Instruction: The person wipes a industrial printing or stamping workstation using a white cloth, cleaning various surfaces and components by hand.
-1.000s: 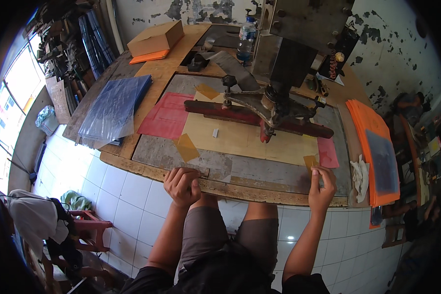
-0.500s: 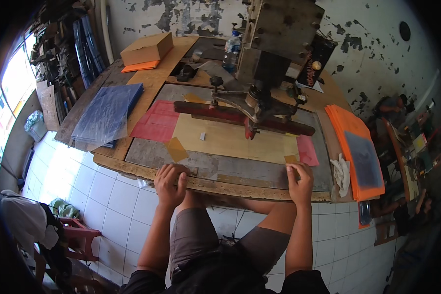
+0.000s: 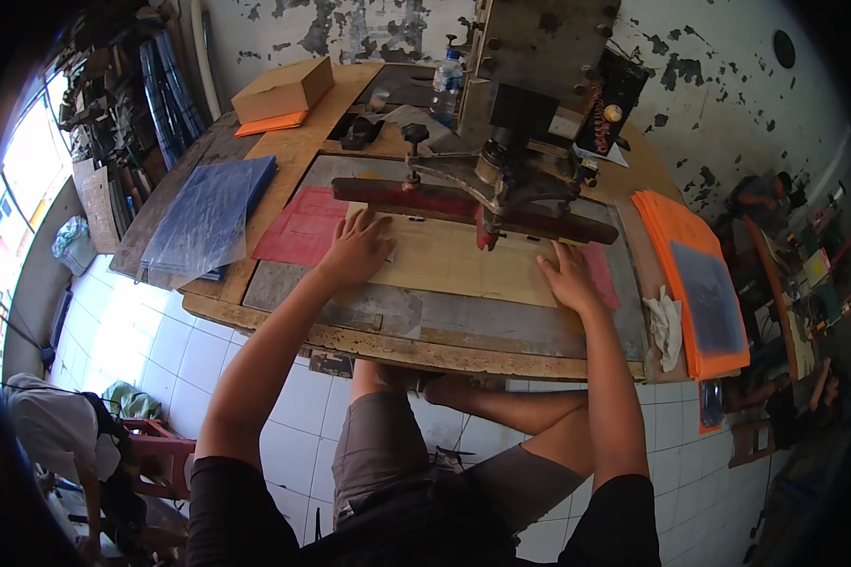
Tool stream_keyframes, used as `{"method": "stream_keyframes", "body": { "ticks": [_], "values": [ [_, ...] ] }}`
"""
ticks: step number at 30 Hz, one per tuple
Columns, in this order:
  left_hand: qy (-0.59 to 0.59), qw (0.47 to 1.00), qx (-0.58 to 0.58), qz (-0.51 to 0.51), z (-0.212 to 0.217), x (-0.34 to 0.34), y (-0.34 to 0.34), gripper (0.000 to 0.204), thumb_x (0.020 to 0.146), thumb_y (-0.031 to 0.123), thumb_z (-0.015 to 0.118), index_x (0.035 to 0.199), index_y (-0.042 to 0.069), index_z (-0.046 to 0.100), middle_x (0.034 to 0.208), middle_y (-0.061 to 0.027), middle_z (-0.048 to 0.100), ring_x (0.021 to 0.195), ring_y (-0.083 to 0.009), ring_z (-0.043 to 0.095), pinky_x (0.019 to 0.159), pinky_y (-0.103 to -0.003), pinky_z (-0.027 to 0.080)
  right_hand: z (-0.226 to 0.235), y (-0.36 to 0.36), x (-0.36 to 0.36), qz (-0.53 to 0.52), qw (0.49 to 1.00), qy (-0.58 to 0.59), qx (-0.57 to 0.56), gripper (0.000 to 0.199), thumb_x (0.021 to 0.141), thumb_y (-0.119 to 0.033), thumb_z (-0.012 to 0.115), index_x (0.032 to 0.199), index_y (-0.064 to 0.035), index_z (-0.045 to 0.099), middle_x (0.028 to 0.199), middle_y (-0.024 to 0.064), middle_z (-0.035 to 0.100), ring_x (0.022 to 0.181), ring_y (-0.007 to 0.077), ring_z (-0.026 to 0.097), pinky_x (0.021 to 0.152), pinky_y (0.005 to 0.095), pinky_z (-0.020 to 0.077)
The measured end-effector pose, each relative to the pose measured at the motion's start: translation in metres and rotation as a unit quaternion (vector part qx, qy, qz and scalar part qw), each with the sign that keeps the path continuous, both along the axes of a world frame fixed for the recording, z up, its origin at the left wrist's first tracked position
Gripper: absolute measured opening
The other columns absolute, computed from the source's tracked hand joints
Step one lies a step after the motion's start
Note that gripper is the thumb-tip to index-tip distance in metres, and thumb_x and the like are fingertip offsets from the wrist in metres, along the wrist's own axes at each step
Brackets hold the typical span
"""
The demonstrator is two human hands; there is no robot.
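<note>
My left hand lies over the left part of a pale yellow sheet, fingers stretched forward to just in front of a dark red metal bar. At the sheet's right end rests my right hand, its fingers extended and apart. The sheet lies on a grey metal plate under the press head that carries the bar. A pink-red sheet shows beside my left hand, and another pink piece beside my right. Neither hand grips anything visible.
Bluish clear plastic sheets lie at the left. On the right are a stack of orange covers and a white cloth. A cardboard box and water bottle stand at the back. Other people are at both sides.
Both hands have moved forward from the table's front edge onto the yellow sheet, and their fingers have spread. The yellow pieces at the sheet's front corners no longer show.
</note>
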State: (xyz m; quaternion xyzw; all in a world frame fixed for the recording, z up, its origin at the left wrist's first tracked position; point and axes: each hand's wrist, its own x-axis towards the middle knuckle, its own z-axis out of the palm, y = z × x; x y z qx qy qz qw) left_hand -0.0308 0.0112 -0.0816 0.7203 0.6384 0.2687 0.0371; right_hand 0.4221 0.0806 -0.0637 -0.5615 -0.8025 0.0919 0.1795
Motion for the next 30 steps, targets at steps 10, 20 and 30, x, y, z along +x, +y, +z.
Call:
{"method": "stream_keyframes", "body": {
  "ticks": [10, 20, 30],
  "values": [
    [0.024, 1.0, 0.004, -0.017, 0.006, 0.005, 0.015, 0.05, 0.114, 0.042, 0.059, 0.155, 0.016, 0.072, 0.156, -0.0188, 0.063, 0.157, -0.0374, 0.045, 0.135, -0.054, 0.025, -0.008, 0.007, 0.006, 0.002, 0.998, 0.062, 0.005, 0.057, 0.114, -0.039, 0.067, 0.164, -0.0152, 0.056, 0.168, 0.0183, 0.057, 0.158, 0.0453, 0.046, 0.133, 0.0565, 0.0336],
    [-0.063, 0.998, 0.012, -0.027, 0.012, 0.005, 0.021, 0.038, 0.111, 0.036, 0.069, 0.14, 0.016, 0.081, 0.148, -0.0148, 0.07, 0.147, -0.0335, 0.055, 0.134, -0.051, 0.028, -0.006, 0.01, 0.008, 0.001, 0.989, 0.146, -0.016, 0.037, 0.108, -0.028, 0.077, 0.141, -0.0132, 0.069, 0.152, 0.0157, 0.067, 0.149, 0.0423, 0.054, 0.128, 0.053, 0.0382],
    [-0.155, 0.985, -0.049, -0.062, 0.025, 0.009, 0.008, 0.029, 0.105, 0.033, 0.077, 0.126, 0.014, 0.081, 0.144, -0.0083, 0.073, 0.145, -0.0275, 0.061, 0.137, -0.052, 0.015, 0.003, 0.001, 0.014, -0.003, 0.984, 0.168, -0.065, 0.032, 0.102, -0.026, 0.083, 0.125, -0.0094, 0.069, 0.143, 0.0155, 0.068, 0.149, 0.04, 0.055, 0.124, 0.0491, 0.0423]
  ]
}}
